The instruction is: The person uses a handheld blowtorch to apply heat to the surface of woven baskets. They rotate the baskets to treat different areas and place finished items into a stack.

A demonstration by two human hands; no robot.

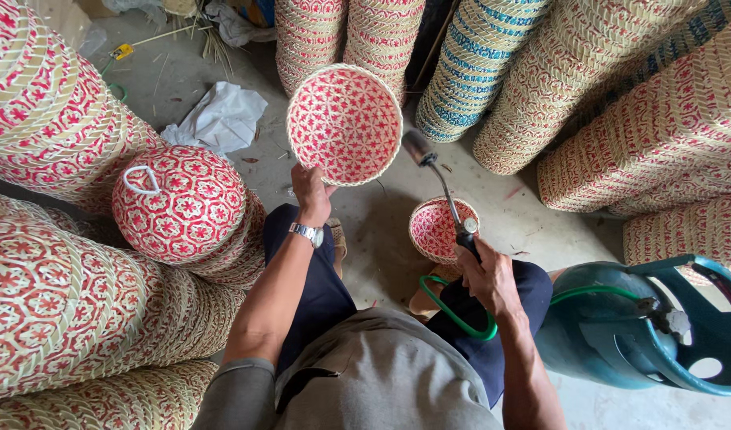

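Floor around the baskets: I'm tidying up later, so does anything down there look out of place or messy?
Yes. A crumpled white sheet lies on the concrete floor beside the stacked baskets, and loose straw strips are scattered near the top edge. A green hose loops across the person's lap from the gas cylinder.

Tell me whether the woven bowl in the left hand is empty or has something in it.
Empty. The red-and-cream woven bowl in the left hand is tipped toward the camera, showing only its bare patterned inside.
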